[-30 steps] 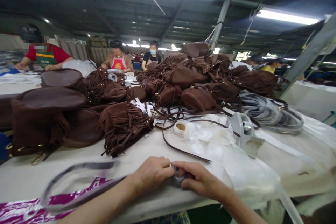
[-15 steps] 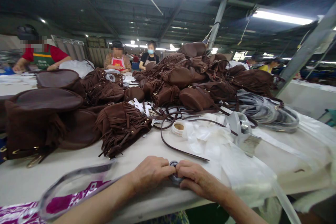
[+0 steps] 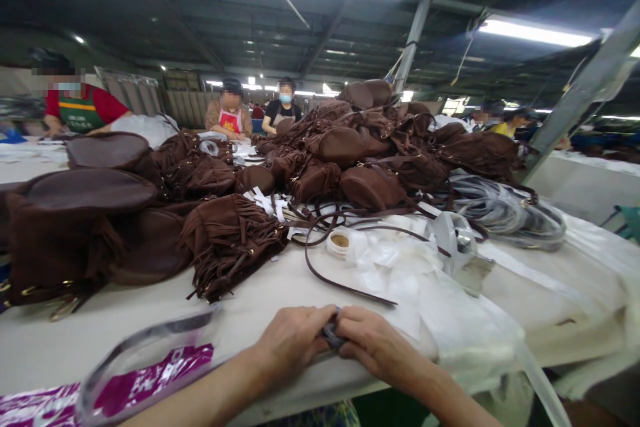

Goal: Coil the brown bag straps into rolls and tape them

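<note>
My left hand (image 3: 293, 340) and my right hand (image 3: 374, 345) meet at the near edge of the white table (image 3: 250, 307). Both are closed, pinching a small grey wrapped piece (image 3: 331, 332) between their fingertips. A long strap in clear plastic wrap (image 3: 145, 340) loops out to the left from under my left forearm. It lies over a pink and white printed bag (image 3: 135, 387).
Brown fringed bags (image 3: 230, 240) are heaped across the table, with loose brown straps (image 3: 345, 287), a tape roll (image 3: 341, 243), white paper (image 3: 400, 267) and a bundle of plastic-wrapped straps (image 3: 505, 213). Several people sit at the far side. A metal post (image 3: 585, 87) slants at the right.
My hands have stayed together at the table edge, fingers working on the small grey piece. The wrapped strap loop at the left has shifted slightly toward me.
</note>
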Demonstrator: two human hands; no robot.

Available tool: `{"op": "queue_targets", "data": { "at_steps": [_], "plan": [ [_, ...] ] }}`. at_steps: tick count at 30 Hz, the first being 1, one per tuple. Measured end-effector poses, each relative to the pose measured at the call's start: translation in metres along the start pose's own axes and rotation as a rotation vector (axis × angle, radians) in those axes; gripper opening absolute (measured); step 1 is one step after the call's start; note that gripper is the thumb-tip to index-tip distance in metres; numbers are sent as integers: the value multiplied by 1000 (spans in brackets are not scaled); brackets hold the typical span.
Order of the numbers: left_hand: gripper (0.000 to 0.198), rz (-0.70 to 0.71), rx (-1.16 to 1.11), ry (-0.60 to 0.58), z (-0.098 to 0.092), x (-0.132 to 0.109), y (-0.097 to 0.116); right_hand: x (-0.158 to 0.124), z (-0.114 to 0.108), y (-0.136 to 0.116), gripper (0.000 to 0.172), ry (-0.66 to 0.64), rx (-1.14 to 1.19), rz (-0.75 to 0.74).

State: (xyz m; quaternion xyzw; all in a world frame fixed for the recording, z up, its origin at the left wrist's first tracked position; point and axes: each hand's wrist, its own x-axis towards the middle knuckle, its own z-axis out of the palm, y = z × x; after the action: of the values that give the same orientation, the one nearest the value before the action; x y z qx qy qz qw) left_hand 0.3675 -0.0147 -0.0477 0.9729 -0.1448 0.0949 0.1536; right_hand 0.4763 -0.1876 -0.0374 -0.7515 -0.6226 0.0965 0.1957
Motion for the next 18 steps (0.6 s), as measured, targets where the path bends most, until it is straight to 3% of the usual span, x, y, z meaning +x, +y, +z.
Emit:
{"op": "queue_targets", "data": {
  "at_steps": [3, 6, 12, 18],
  "plan": [
    [32, 96, 125, -71, -10, 2, -6, -2, -8, 12, 10, 25, 91, -118],
    [38, 80, 251, -132, -8, 3, -3, 1, -8, 12, 10, 25, 18, -132],
    [40, -47, 234, -88, 2, 1, 7, 5, 17, -5, 9, 118, -359, 72],
    [9, 39, 38, -76, -17, -3, -1, -2, -11, 0, 10, 22, 13, -168]
  ]
}}
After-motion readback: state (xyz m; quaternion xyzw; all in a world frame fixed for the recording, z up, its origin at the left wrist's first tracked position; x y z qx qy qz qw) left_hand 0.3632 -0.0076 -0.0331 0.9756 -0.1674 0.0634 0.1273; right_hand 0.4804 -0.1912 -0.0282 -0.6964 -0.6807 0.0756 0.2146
